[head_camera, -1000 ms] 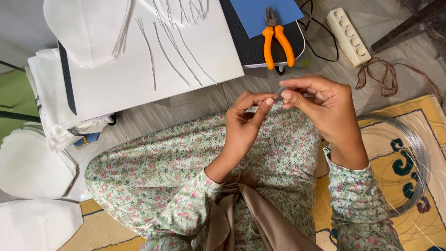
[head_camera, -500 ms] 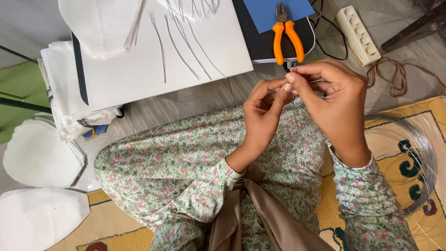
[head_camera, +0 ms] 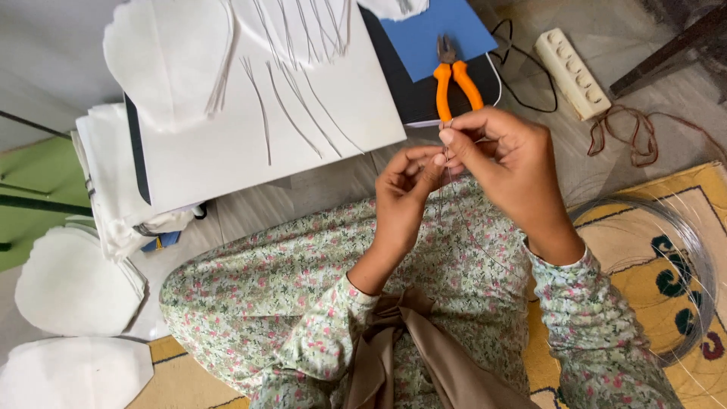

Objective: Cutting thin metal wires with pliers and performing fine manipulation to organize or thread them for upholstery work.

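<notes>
Item: thin wire (head_camera: 454, 204), held at centre frame, slightly above the middle. Your right hand (head_camera: 515, 170) pinches its upper end between thumb and forefinger, tips pressed together just under the orange handles. Your left hand (head_camera: 405, 189) meets it from the left, fingertips (head_camera: 438, 160) closed on the same strand, the two hands touching at the pinch. The wire hangs down from the grip across your lap (very fine, hard to trace past the knees).

Beneath: your floral-print clothing (head_camera: 303, 288), green and pink, filling the lower centre, with a brown sash (head_camera: 409, 348) knotted at bottom centre.

Directly above the hands: orange-handled pliers (head_camera: 453, 79), lying on a dark board with a blue sheet (head_camera: 439, 34) under the jaws end.

Upper left: white board (head_camera: 227, 144) bearing several cut wire lengths (head_camera: 291, 113), laid roughly parallel, and white rounded fabric pieces (head_camera: 166, 57).

Upper right: cream power strip (head_camera: 572, 72) on the floor, with a tangle of reddish cord (head_camera: 636, 136) near it.

Right edge: coil of wire (head_camera: 700, 250) lying on a yellow patterned rug (head_camera: 606, 235).

Lower left: more white rounded fabric cut-outs (head_camera: 72, 291), stacked on the floor (count unclear).
</notes>
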